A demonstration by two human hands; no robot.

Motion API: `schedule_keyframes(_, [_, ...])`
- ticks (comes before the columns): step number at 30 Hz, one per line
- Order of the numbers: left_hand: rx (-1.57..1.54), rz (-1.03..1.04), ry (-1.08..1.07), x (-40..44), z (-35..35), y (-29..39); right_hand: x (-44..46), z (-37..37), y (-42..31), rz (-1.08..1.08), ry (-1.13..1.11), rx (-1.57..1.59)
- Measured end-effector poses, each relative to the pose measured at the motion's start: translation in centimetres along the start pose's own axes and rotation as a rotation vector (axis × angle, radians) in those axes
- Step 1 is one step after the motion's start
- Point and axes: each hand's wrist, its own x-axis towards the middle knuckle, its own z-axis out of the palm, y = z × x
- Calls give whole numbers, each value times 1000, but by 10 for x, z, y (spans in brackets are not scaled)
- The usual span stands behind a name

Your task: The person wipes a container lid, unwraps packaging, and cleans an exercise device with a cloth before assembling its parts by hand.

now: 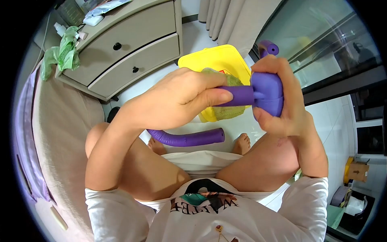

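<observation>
My left hand [183, 97] is closed round a short purple tube [242, 96], its thumb and forefinger near the tube's right end. My right hand [288, 101] grips a rounded purple block [269, 90], thumb below and fingers over the top. A narrower purple neck joins or meets the tube's end at the block's left side; whether the two are locked together I cannot tell. Beyond my right fingers shows a curved purple tube end [268, 48] with a small hole. Below my left wrist, a bent purple tube [189, 138] emerges; its far end is hidden by my forearm.
Behind my hands is a yellow plastic container [213, 56] with a green cloth [231, 113] on it. A beige chest of drawers [129, 52] stands at the upper left, a green plastic bag [66, 52] at its corner. Glass door panels [318, 40] run along the right.
</observation>
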Motion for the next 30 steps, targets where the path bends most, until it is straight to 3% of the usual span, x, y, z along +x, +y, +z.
schedule_keyframes(1, [110,-3,45,2,0,1,1,-2,0,2,3,-2])
schedule_keyframes(3, [219,-3,84,5,-4,1,3,-7,-3,219,37,72])
schedule_keyframes(5, [484,144,324,10,-14,0,7,-8,0,237,138,108])
schedule_keyframes(6, [501,-28,297,8,-24,13,9,-10,1,246,236,143])
schedule_keyframes(9, [245,-127,459,7,-43,3,10,-25,2,292,333,170])
schedule_keyframes(10, [146,79,548,16,-46,-1,10,-29,4,320,379,172])
schedule_keyframes(11, [-66,-174,628,16,-50,0,10,-31,6,351,419,136])
schedule_keyframes(13, [-282,-433,700,16,-52,13,8,-35,10,345,411,129])
schedule_keyframes(15, [-361,-151,517,4,-52,-13,6,-38,12,352,383,95])
schedule_keyframes(19, [-337,-187,404,-4,-50,-18,-2,-39,11,375,302,145])
schedule_keyframes(21, [-340,-210,356,-8,-51,-18,-6,-37,8,498,222,253])
schedule_keyframes(30, [-484,-302,125,-11,-48,-12,-19,-35,4,481,233,256])
